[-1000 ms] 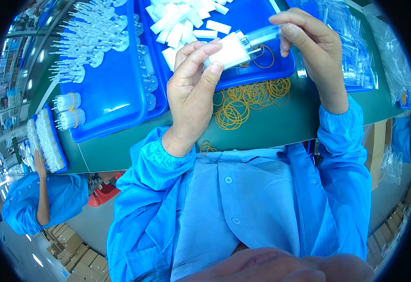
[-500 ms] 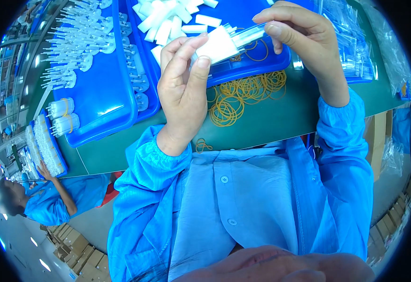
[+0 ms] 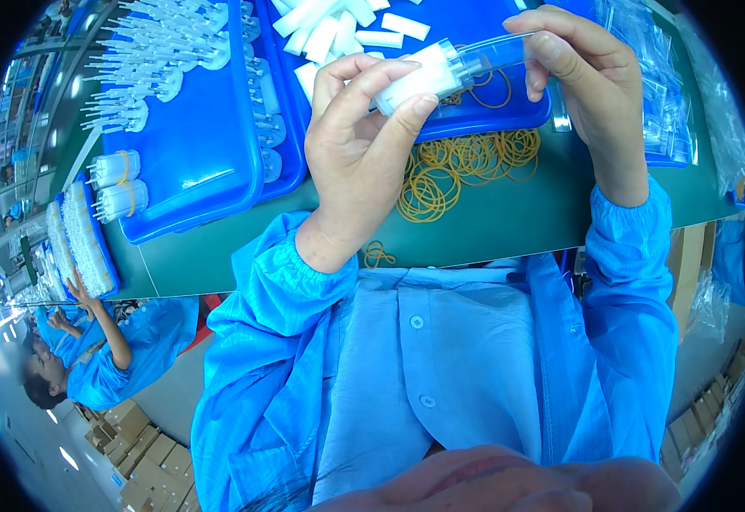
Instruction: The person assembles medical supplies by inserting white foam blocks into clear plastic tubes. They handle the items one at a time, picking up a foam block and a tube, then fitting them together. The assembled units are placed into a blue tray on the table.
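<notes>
White block (image 3: 423,75) (1) is held over the blue tray (image 3: 500,122) by closed fingers of the left hand (image 3: 359,136); the clear strip (image 3: 496,53) is pinched by the right hand (image 3: 590,72). Both hands have been shifted slightly rightward, the strip bowed; handling is judged unfinished. 2 banded bundles (image 3: 116,168) are seen; rubber bands (image 3: 466,154) cannot be counted.

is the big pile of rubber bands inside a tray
No, the rubber band pile lies on the green table beside the blue tray.
</notes>
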Available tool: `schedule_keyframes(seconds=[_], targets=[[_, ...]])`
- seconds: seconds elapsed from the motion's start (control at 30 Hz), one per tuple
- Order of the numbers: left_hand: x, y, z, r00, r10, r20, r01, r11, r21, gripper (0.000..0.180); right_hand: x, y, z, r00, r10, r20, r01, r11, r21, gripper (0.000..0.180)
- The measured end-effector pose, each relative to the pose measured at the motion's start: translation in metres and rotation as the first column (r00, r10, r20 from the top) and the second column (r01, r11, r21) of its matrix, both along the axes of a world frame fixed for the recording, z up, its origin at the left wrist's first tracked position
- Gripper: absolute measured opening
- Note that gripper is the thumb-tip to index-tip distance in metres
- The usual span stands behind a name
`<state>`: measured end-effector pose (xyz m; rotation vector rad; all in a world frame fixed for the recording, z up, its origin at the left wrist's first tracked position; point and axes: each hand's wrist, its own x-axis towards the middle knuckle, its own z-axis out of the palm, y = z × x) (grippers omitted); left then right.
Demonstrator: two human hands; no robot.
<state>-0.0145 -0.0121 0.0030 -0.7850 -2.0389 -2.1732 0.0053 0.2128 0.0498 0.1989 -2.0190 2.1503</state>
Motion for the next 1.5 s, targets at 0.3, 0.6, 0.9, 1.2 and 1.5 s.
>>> schedule_keyframes(seconds=[0.3, 0.6, 0.9, 1.2, 1.5], targets=[[0.001, 0.003, -0.002, 1.0, 0.007, 0.026, -0.009, 0.997, 0.072, 0.027, -0.002, 0.005, -0.011, 0.98, 0.072, -0.186, -0.001, 0.935, 0.355, 0.021], [0.002, 0.0, 0.0, 0.961, -0.049, 0.272, -0.001, 0.983, 0.182, 0.021, -0.002, 0.007, -0.014, 0.984, 0.154, -0.085, -0.124, 0.951, 0.283, 0.021], [0.003, 0.001, 0.006, 0.929, -0.068, 0.364, -0.023, 0.971, 0.24, 0.018, -0.004, 0.003, -0.022, 0.988, 0.147, -0.056, -0.132, 0.968, 0.214, 0.023], [-0.001, 0.002, 0.002, 0.987, 0.058, 0.153, -0.074, 0.993, 0.097, 0.022, 0.0, -0.001, -0.021, 0.995, 0.062, 0.078, -0.07, 0.993, 0.1, 0.024], [-0.003, 0.001, -0.002, 0.98, 0.091, 0.176, -0.11, 0.989, 0.101, 0.021, 0.003, -0.007, -0.019, 0.997, 0.03, 0.078, -0.044, 0.982, 0.184, 0.023]])
